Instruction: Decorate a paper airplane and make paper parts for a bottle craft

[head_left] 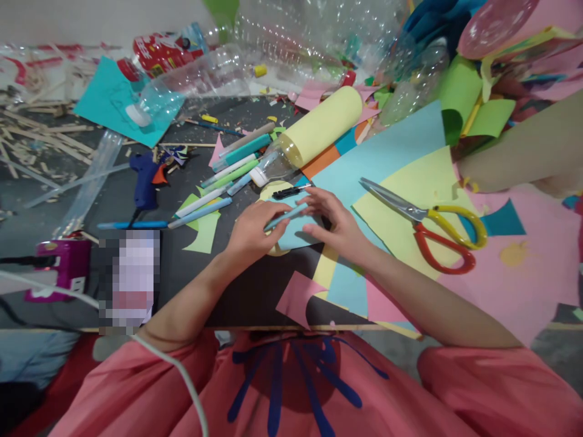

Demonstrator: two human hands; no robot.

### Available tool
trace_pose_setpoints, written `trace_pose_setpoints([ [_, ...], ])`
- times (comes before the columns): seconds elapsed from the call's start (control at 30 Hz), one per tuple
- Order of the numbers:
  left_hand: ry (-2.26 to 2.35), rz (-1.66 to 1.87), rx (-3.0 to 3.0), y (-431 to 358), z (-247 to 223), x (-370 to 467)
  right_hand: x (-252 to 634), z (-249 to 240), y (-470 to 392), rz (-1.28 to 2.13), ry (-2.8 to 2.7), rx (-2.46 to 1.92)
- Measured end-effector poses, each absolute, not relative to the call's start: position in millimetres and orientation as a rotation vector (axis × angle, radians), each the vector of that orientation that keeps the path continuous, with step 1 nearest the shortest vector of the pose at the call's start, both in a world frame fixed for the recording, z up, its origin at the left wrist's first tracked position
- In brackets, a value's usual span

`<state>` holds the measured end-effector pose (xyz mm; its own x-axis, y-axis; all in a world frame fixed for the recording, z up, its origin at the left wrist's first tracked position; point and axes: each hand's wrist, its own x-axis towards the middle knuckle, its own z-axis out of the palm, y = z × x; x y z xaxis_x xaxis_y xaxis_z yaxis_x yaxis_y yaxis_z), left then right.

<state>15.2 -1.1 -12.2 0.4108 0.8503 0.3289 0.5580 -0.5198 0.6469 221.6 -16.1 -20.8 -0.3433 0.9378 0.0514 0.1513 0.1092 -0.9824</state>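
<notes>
My left hand holds a small light-blue strip between thumb and fingers; it looks like folded or rolled paper. My right hand is beside the strip's other end, fingers apart and curved, with nothing gripped. Under both hands lies a light-blue paper piece, partly over a round pale-yellow piece. A black clip-like tool lies just above my fingers. Behind it rests a bottle wrapped in yellow paper, its white cap toward the left.
Scissors with red and yellow handles lie on coloured sheets to the right. Pens, a blue glue gun, a phone and a purple box are left. Clear bottles line the back. Another person's arm reaches in at right.
</notes>
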Motion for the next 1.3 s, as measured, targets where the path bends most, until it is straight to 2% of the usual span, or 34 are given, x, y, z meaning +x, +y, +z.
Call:
trace_pose_setpoints([
  [0.2,1.448,0.905,2.202,7,-16,5,218,-32,-22,0.847,-2.291,-1.067],
  [0.4,1.465,0.928,2.196,10,-25,2,223,-25,-24,0.686,-2.209,-0.988],
  [0.57,1.406,0.967,2.197,5,-17,6,222,-16,-24,0.893,-1.995,-0.721],
  [0.7,1.183,1.086,1.828,-4,-4,10,220,-5,-22,1.210,-1.842,-0.878],
  [0.8,1.045,0.981,1.489,-7,1,14,219,0,-20,1.346,-1.685,-1.034],
  [0.9,1.044,0.824,1.326,-5,2,19,219,0,-18,1.404,-1.508,-1.156],
  [1.07,1.111,0.805,1.033,-6,4,26,220,-6,-14,1.463,-1.201,-1.263],
  [1.3,1.174,0.790,1.169,-9,11,26,220,-9,-13,1.460,-1.311,-1.210],
])
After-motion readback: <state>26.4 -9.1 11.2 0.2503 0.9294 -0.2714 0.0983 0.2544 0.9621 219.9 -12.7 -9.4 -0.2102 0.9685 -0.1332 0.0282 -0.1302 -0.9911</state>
